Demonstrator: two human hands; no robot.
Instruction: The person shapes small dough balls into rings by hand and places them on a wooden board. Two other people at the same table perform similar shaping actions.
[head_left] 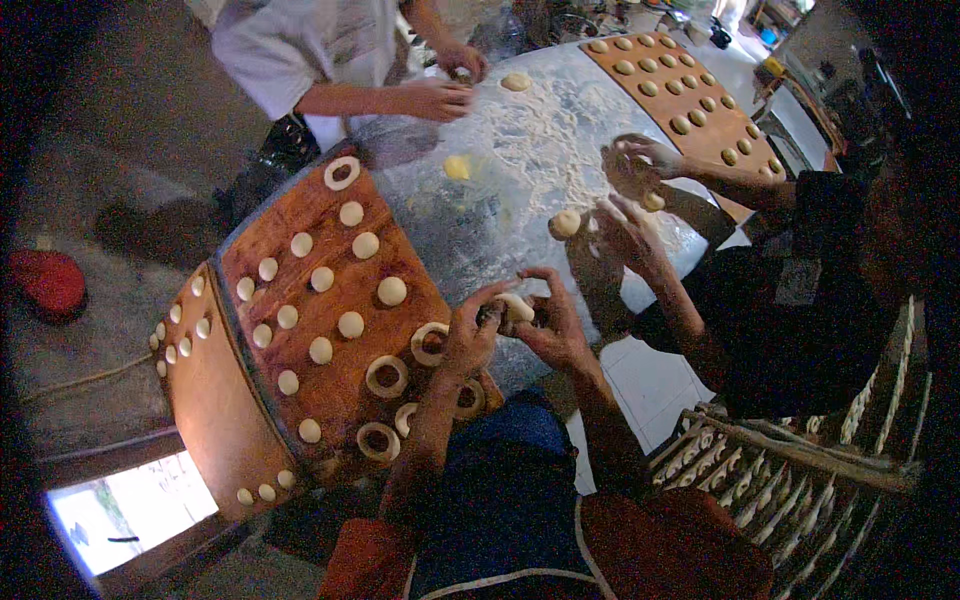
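Observation:
Just above my lap, at the table's near edge, my left hand [480, 325] and my right hand [552, 322] are closed around a pale piece of dough [517, 307], fingers bent over it from both sides. To their left lies a wooden board [250, 255] with several round dough pieces [350, 324] and several dough rings [386, 376], one ring at its far end. The metal table [420, 220] behind my hands is dusted with flour and holds a small yellow lump [458, 167].
Across the table, a person in white [280, 50] handles something small. At my right, a person in dark clothes [770, 330] reaches toward a dough ball [565, 223]. Dough-covered boards stand far left [225, 390] and back right [640, 100]; racks of shaped dough [810, 450] lower right; red object [50, 280] left.

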